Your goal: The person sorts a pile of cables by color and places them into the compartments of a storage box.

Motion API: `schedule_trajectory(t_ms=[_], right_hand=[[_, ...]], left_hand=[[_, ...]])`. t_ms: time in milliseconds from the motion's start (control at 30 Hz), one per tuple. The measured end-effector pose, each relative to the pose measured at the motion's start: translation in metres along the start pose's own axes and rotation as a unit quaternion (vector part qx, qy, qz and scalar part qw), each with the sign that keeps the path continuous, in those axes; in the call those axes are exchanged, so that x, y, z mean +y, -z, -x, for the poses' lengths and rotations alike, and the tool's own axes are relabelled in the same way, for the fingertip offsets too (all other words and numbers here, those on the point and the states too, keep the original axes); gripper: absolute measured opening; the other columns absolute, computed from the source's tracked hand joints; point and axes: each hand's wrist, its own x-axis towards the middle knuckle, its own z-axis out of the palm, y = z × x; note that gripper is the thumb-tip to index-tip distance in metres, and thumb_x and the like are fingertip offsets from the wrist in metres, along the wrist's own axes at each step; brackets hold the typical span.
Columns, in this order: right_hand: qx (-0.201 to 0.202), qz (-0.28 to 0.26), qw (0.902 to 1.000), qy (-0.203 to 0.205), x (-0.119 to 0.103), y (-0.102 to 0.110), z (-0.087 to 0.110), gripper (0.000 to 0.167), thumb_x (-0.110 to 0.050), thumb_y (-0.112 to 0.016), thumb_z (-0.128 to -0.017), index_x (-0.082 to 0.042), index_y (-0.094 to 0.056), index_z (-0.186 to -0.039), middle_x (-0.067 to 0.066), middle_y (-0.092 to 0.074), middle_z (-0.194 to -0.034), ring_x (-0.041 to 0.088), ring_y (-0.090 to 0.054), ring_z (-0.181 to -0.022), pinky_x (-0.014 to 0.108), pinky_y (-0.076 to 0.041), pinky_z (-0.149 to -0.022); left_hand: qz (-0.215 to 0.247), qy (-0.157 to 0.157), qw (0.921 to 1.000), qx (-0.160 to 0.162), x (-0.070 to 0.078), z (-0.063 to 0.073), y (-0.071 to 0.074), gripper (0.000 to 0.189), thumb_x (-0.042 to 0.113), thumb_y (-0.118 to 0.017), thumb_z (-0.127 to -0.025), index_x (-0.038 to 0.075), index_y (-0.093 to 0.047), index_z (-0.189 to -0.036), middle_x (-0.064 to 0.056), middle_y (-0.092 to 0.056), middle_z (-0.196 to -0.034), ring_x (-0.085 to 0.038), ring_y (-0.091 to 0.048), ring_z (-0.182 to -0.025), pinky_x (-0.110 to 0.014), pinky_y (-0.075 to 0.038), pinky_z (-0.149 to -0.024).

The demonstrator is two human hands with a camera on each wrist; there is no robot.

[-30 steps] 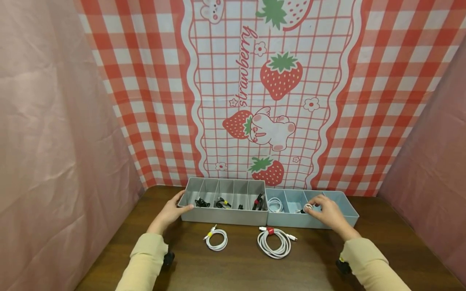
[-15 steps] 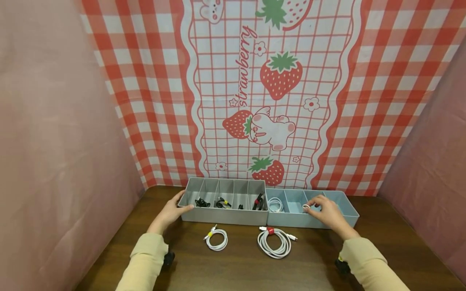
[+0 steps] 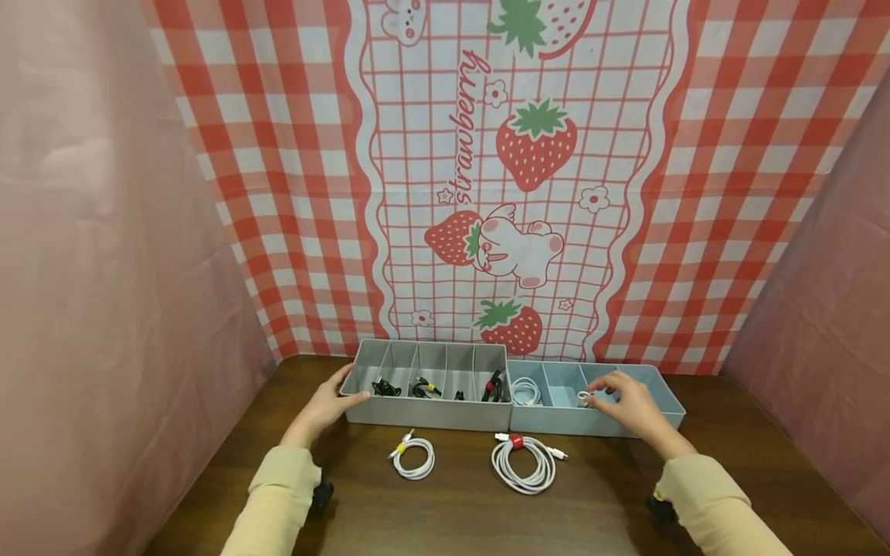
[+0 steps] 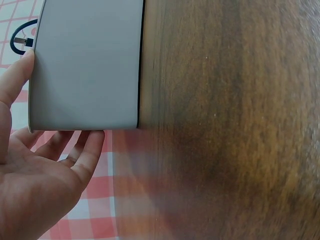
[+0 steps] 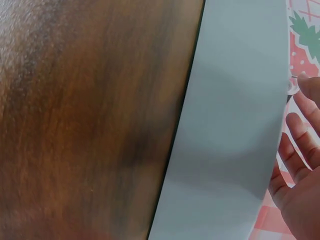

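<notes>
Slightly lower and further left than a second ago, a small white cable loop [image 3: 582,394] now sits at the fingertips of the right hand [image 3: 624,401]. Thumb and forefinger are together on that loop — pinching its edge — while the other fingers are loosely spread. It is over the second compartment from the left of a pale blue, divided plastic box [image 3: 556,422], close to the next divider. At nine o'clock from this grip, as the head view shows it, a whitish coiled cable [image 3: 518,386] lies in the leftmost blue compartment. Between seven and eight o'clock, on the dark brown wooden table [image 3: 445,517], is a large white cable coil with a red tie [image 3: 501,463]; between eight and nine, farther off, a smaller white cable coil with a yellow tie [image 3: 415,474]. Nine o'clock again brings a grey, divided plastic box [image 3: 427,412], end to end with the blue one and holding several black cables [image 3: 385,388]. At its left end the left hand [image 3: 325,403], unmoved, is clamped on the corner — thumb at the front rim, fingers against the end wall. Red-and-white checked strawberry fabric [image 3: 487,154] hangs at twelve o'clock.
</notes>
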Motion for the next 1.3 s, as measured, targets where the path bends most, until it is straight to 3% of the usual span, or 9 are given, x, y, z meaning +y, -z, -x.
schedule_trajectory(t_ms=[200,467,1067,1300], right_hand=[[0.01,0.012,0.9999,0.006,-0.003,0.006,0.001,0.019,-0.018,-0.078,-0.076,-0.008,-0.072,-0.092,0.006,-0.063,-0.088,0.025,-0.058,-0.08,0.039,-0.049,-0.066],[-0.006,0.01,0.9999,-0.003,-0.01,0.017,0.003,0.022,-0.017,-0.078,-0.077,-0.007,-0.071,-0.096,0.008,-0.064,-0.092,0.027,-0.059,-0.082,0.04,-0.05,-0.068],[0.03,0.023,0.999,0.023,-0.03,0.029,0.008,0.02,-0.017,-0.079,-0.076,-0.013,-0.071,-0.094,0.003,-0.064,-0.093,0.02,-0.055,-0.081,0.041,-0.051,-0.067],[0.042,0.012,0.9988,0.023,-0.039,0.032,0.014,0.02,-0.018,-0.078,-0.077,-0.014,-0.071,-0.095,0.002,-0.064,-0.091,0.018,-0.054,-0.081,0.031,-0.048,-0.064]], left_hand=[[-0.001,-0.001,1.0,-0.001,0.002,0.002,0.0,0.078,0.028,-0.067,-0.088,0.004,-0.024,-0.149,-0.024,-0.027,-0.15,-0.041,-0.025,-0.138,-0.056,-0.024,-0.108],[0.001,0.002,1.0,-0.001,0.001,0.001,0.0,0.077,0.027,-0.067,-0.088,0.005,-0.024,-0.149,-0.024,-0.028,-0.15,-0.04,-0.026,-0.137,-0.056,-0.024,-0.108],[-0.006,0.008,0.9999,-0.002,0.002,-0.001,0.0,0.078,0.029,-0.067,-0.088,0.006,-0.025,-0.149,-0.024,-0.027,-0.151,-0.041,-0.025,-0.138,-0.057,-0.023,-0.108],[-0.007,0.007,0.9999,0.0,0.002,0.0,0.0,0.075,0.024,-0.065,-0.089,0.005,-0.024,-0.149,-0.024,-0.027,-0.15,-0.041,-0.024,-0.138,-0.057,-0.023,-0.108]])
